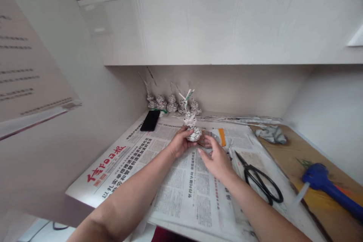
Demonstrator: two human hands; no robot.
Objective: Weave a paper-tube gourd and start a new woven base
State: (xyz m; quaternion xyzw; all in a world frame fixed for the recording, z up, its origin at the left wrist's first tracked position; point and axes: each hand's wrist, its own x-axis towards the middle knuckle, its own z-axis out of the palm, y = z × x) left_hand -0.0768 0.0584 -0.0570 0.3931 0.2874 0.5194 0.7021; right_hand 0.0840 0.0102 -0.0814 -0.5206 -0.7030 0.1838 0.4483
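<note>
A small gourd-shaped piece woven from rolled newspaper strips [194, 134] stands upright in my left hand [180, 143]. The fingers are wrapped around its lower bulb, and white and green strip ends stick out of its top. My right hand [217, 160] is just to the right of the bulb, its fingers apart and slightly curled; whether a fingertip touches the piece I cannot tell. Behind the right fingers lies a clear item with an orange strip [221, 137], partly hidden. Black-handled scissors [247, 167] rest on the newspaper [171, 200], right of my right hand.
Several similar woven gourds [172, 104] line the back wall. A black phone [150, 120] lies at the back left. Thin paper rods [229, 119] stretch along the back toward a crumpled cloth [270, 135]. A blue glue gun [316, 176] sits on cardboard at right. A cabinet [210, 34] overhangs the table.
</note>
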